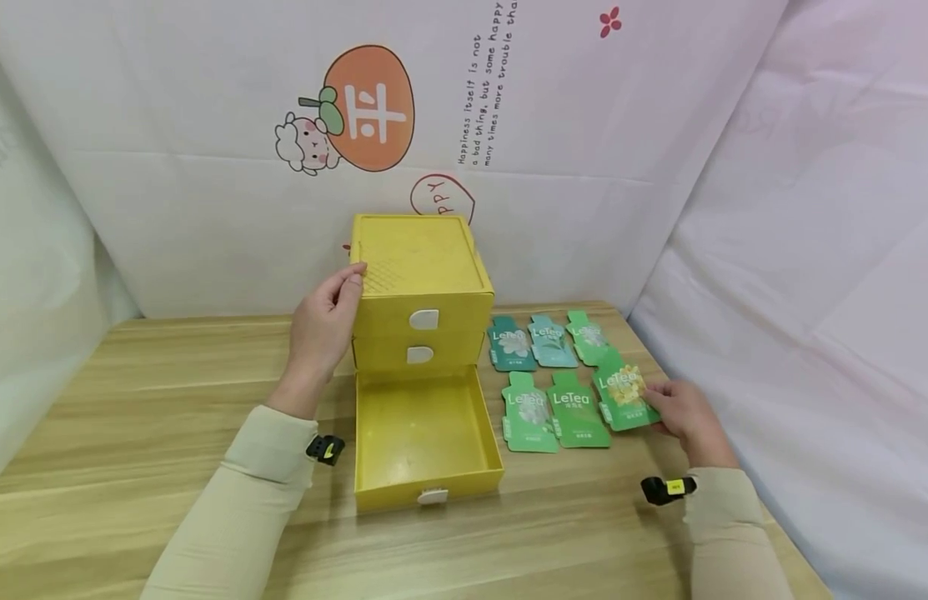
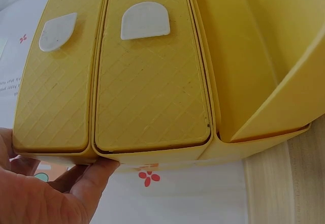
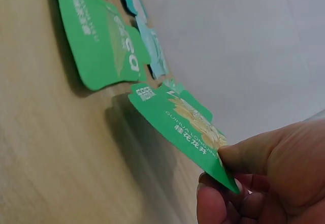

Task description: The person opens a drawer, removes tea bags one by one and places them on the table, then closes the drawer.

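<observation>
A yellow three-drawer box (image 1: pixel 426 250) with white pull tabs stands on the table, its bottom drawer (image 1: pixel 411 433) pulled out and its upper two pushed in. My left hand (image 1: pixel 324 321) rests at the box's upper left edge; its thumb (image 2: pixel 99 181) touches the side wall. On the right, my right hand (image 1: pixel 689 412) pinches a green LeTea tea bag (image 3: pixel 177 122) with yellow flowers between thumb and fingers. That bag is tilted, its near corner raised off the table. Beside it lie several other tea bags in rows, among them a plain green one (image 1: pixel 579 412) and a teal one (image 1: pixel 512 343).
Under everything is a wood-grain table (image 1: pixel 171 417). Behind it hangs a white printed cloth (image 1: pixel 208 233), and another white cloth (image 1: pixel 801 292) falls along the right side. A black strap device (image 1: pixel 666 490) sits on each wrist.
</observation>
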The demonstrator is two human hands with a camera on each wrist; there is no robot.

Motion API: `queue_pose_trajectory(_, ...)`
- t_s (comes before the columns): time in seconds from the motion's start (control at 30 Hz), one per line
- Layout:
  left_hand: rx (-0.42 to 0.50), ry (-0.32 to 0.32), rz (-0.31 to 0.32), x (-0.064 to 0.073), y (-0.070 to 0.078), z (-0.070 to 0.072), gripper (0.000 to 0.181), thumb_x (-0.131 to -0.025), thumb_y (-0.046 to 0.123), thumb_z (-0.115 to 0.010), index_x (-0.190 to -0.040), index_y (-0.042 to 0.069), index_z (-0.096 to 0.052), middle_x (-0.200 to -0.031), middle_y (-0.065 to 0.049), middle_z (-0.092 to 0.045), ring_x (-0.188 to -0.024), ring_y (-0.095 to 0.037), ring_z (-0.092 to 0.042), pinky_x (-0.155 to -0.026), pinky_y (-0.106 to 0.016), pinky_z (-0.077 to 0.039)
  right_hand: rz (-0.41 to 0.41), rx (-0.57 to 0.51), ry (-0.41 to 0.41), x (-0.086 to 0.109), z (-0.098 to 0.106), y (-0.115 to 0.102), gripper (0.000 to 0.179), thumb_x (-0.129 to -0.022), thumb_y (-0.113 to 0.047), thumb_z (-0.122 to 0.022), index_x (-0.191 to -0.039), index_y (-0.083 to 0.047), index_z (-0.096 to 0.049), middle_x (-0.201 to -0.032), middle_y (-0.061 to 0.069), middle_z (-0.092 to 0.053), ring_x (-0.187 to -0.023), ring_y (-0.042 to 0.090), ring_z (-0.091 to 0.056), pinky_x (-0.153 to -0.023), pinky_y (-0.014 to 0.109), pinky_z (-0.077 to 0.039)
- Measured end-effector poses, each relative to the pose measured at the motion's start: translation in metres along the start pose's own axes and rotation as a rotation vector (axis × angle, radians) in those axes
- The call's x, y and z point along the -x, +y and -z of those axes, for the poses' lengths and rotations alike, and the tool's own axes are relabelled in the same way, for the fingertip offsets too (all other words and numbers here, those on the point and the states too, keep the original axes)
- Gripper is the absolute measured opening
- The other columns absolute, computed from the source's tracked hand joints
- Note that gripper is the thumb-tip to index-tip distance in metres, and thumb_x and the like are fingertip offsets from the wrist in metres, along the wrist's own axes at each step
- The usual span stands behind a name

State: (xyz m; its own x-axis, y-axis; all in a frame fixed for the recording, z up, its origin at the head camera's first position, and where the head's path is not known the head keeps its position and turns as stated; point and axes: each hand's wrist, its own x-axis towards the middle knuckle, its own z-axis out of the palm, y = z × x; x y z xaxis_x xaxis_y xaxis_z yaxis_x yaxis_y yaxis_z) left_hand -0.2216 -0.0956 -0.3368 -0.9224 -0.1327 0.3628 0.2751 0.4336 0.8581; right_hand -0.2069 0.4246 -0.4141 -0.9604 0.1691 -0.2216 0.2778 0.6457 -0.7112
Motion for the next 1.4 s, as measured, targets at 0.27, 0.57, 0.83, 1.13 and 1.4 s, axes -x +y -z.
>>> queue_pose_trajectory(0.27, -0.007, -0.001, -0.001, -0.001, 0.000, 0.000, 0.052, -0.110, 0.052, -0.040, -0.149, 0.025, -0.061, -0.117, -0.008, -0.069, -0.074, -0.025, -0.044, -0.074, -0.037, -0.039, -0.054, 0.019, -0.023, -0.007, 0.000, 0.018, 0.045, -0.108, -0.020, -0.050, -0.136, 0.015, -0.054, -0.105, 0.014, -0.065, -0.081, 0.013, -0.061, -0.068, 0.030, -0.056)
queue_pose_trajectory(0.57, -0.016, 0.002, -0.007, -0.001, 0.002, 0.001, 0.052, -0.110, 0.052, -0.039, -0.149, 0.025, -0.061, -0.098, -0.008, -0.064, -0.068, -0.025, -0.041, -0.069, -0.036, -0.039, -0.071, 0.103, -0.031, -0.009, -0.005, 0.024, 0.051, -0.108, -0.024, -0.052, -0.142, 0.014, -0.053, -0.106, 0.015, -0.067, -0.078, 0.012, -0.061, -0.067, 0.029, -0.055)
queue_pose_trajectory(0.83, -0.012, 0.009, -0.005, -0.001, 0.001, 0.001, 0.050, -0.110, 0.051, -0.040, -0.148, 0.026, -0.061, -0.125, -0.008, -0.070, -0.075, -0.023, -0.045, -0.075, -0.035, -0.039, -0.036, 0.230, -0.019, -0.008, -0.003, 0.022, 0.043, -0.106, -0.027, -0.054, -0.125, 0.010, -0.066, -0.087, 0.008, -0.065, -0.067, 0.014, -0.055, -0.061, 0.030, -0.049)
queue_pose_trajectory(1.13, -0.007, 0.007, -0.008, -0.001, 0.000, 0.002, 0.049, -0.110, 0.049, -0.040, -0.148, 0.026, -0.061, -0.131, -0.007, -0.070, -0.077, -0.024, -0.046, -0.076, -0.036, -0.039, -0.056, 0.243, -0.020, -0.006, -0.003, 0.021, 0.041, -0.106, -0.028, -0.053, -0.117, 0.008, -0.069, -0.079, 0.004, -0.060, -0.063, 0.014, -0.053, -0.060, 0.030, -0.048)
queue_pose_trajectory(1.4, -0.007, 0.005, -0.007, -0.001, 0.001, 0.000, 0.050, -0.110, 0.050, -0.041, -0.148, 0.025, -0.061, -0.125, -0.007, -0.070, -0.078, -0.024, -0.047, -0.077, -0.036, -0.040, -0.053, 0.250, -0.018, -0.005, -0.002, 0.022, 0.038, -0.106, -0.028, -0.054, -0.110, 0.005, -0.071, -0.079, 0.003, -0.059, -0.064, 0.015, -0.054, -0.061, 0.030, -0.048)
